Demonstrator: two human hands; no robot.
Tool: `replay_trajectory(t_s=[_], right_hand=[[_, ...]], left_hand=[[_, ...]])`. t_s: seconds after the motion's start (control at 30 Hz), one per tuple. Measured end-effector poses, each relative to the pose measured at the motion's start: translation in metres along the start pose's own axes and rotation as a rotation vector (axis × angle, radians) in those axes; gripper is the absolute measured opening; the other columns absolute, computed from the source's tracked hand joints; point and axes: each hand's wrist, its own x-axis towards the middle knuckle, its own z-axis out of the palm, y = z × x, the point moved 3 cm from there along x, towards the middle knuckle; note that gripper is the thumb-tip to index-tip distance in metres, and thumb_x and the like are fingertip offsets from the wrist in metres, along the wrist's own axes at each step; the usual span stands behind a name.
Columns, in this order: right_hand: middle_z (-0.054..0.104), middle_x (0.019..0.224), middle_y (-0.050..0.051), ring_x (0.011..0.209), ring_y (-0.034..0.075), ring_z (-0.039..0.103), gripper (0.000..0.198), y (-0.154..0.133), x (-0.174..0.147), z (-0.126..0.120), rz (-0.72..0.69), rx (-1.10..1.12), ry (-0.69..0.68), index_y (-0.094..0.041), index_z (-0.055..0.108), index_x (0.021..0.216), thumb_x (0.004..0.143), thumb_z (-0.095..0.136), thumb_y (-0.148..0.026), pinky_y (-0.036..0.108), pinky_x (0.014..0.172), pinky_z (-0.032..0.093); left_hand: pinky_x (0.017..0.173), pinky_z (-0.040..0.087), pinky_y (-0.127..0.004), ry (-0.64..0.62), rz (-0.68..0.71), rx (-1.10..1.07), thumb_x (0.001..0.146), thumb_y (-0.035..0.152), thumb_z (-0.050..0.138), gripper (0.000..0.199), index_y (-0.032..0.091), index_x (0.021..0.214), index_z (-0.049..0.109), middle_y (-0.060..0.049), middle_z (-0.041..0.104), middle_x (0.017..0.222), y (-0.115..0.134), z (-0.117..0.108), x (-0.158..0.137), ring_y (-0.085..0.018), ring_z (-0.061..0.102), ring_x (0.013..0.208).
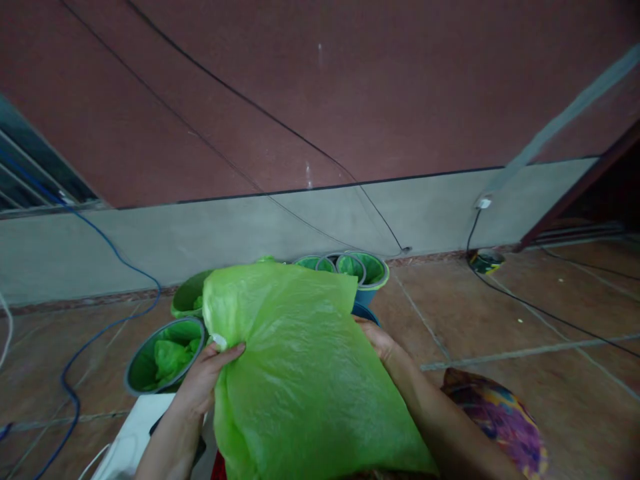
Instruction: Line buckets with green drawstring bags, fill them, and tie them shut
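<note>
One green bag (wrinkly) between left hand and right hand.

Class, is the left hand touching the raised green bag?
Touching: the head view shows the left hand gripping the raised green bag, thumb over the plastic.

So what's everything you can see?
Bag: one, green, centre
Wall: one, maroon over grey, behind
Floor: one, brown, tiled
Buckets: several, green, grey and blue, by wall
Plastic: several pieces, green, in buckets
Cable: one, blue, left
Wires: at least three, dark, wall and floor
Leads: two, white, left
Socket: one, white, wall, right
Container: one, dark and yellow, floor, right
Cloth: one, purple patterned, lower right
Box: one, white, lower left
Unclear thing: one, black, lower left
Window: one, dark, left
Doorway: one, dark, right
Left hand: one, pinching bag
Right hand: one, at bag's edge
</note>
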Motion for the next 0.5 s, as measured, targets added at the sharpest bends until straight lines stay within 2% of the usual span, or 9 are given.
replay_trajectory(t_s=[0.1,0.2,0.27,0.33,0.4,0.43,0.5], right_hand=[[0.074,0.08,0.0,0.064,0.016,0.068,0.035,-0.004,0.012,-0.045,0.04,0.152,0.144,-0.021,0.063,0.099,0.064,0.068,-0.015,0.03,0.067,0.056],[0.074,0.08,0.001,0.07,0.016,0.07,0.028,-0.019,0.004,-0.072,-0.039,0.111,0.237,-0.022,0.063,0.098,0.07,0.067,-0.019,0.028,0.07,0.056],[0.075,0.084,0.004,0.078,0.018,0.072,0.021,-0.032,-0.005,-0.075,-0.031,0.088,0.22,-0.02,0.065,0.096,0.08,0.062,-0.033,0.03,0.075,0.056],[0.076,0.09,0.009,0.087,0.022,0.072,0.041,-0.044,-0.011,-0.069,0.033,0.106,0.131,-0.018,0.067,0.098,0.088,0.05,-0.054,0.036,0.081,0.056],[0.076,0.095,0.012,0.091,0.025,0.072,0.061,-0.056,-0.013,-0.061,0.075,0.129,0.032,-0.016,0.068,0.101,0.089,0.038,-0.068,0.042,0.084,0.055],[0.076,0.097,0.013,0.091,0.025,0.072,0.063,-0.061,-0.014,-0.057,0.075,0.126,-0.002,-0.016,0.069,0.101,0.088,0.038,-0.069,0.042,0.085,0.055],[0.076,0.096,0.012,0.086,0.024,0.072,0.05,-0.069,-0.015,-0.053,0.064,0.077,-0.009,-0.015,0.07,0.1,0.085,0.055,-0.06,0.039,0.082,0.057]], left_hand=[[0.062,0.06,-0.037,-0.023,0.008,0.018,0.054,0.015,0.084,0.038,0.015,0.089,0.07,-0.009,0.076,0.08,-0.005,-0.004,0.013,-0.03,0.073,0.068],[0.067,0.06,-0.037,-0.056,0.007,0.021,0.052,0.017,0.086,0.044,0.014,0.093,0.07,-0.01,0.077,0.082,-0.011,0.0,0.024,-0.031,0.074,0.074],[0.071,0.06,-0.038,-0.077,0.003,0.024,0.051,0.019,0.088,0.047,0.014,0.094,0.07,-0.01,0.077,0.084,-0.014,0.007,0.027,-0.031,0.074,0.077],[0.073,0.06,-0.04,-0.108,-0.002,0.034,0.05,0.021,0.089,0.049,0.014,0.095,0.07,-0.01,0.077,0.084,-0.016,0.016,0.027,-0.031,0.074,0.078],[0.073,0.06,-0.041,-0.13,0.013,0.05,0.05,0.022,0.089,0.05,0.014,0.095,0.07,-0.01,0.077,0.084,-0.017,0.024,0.025,-0.032,0.074,0.078],[0.072,0.06,-0.041,-0.134,0.027,0.056,0.05,0.021,0.089,0.05,0.014,0.096,0.07,-0.01,0.077,0.083,-0.017,0.026,0.025,-0.032,0.074,0.078],[0.072,0.06,-0.04,-0.133,0.054,0.059,0.051,0.019,0.088,0.048,0.013,0.095,0.07,-0.01,0.077,0.082,-0.016,0.03,0.024,-0.032,0.074,0.077]])
